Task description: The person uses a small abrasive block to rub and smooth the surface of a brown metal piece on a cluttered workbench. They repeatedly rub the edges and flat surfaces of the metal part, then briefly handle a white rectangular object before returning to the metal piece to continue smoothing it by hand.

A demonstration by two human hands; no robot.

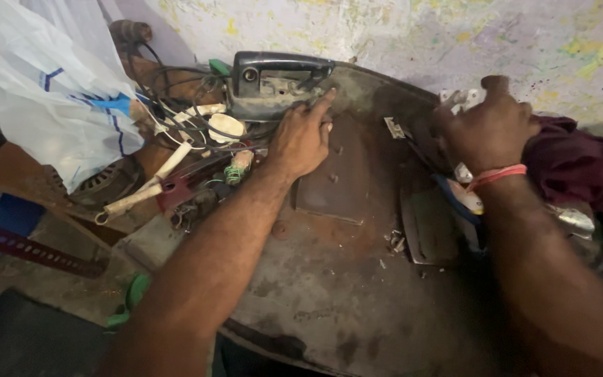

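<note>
up front, our left hand (303,139) lies palm down on the tabletop (329,293), its fingers (324,101) spread a little and gripping nothing; the forefinger tip touches the lower edge of the dark iron body (273,84) that sits at the far side against the wall. our right hand (491,129) is curled, knuckles up, with a pink band (497,174) on the wrist; we cannot tell whether its fingers clamp on anything, since the back of the hand hides them. between the hands lies a flat rusty metal plate (333,178). left of the iron sits a tangle of black wires (176,105) and a pale-handled tool (148,188). a white plastic bag (43,84) hangs at the far left, and a maroon cloth (581,164) lies just beside our right wrist.
</note>
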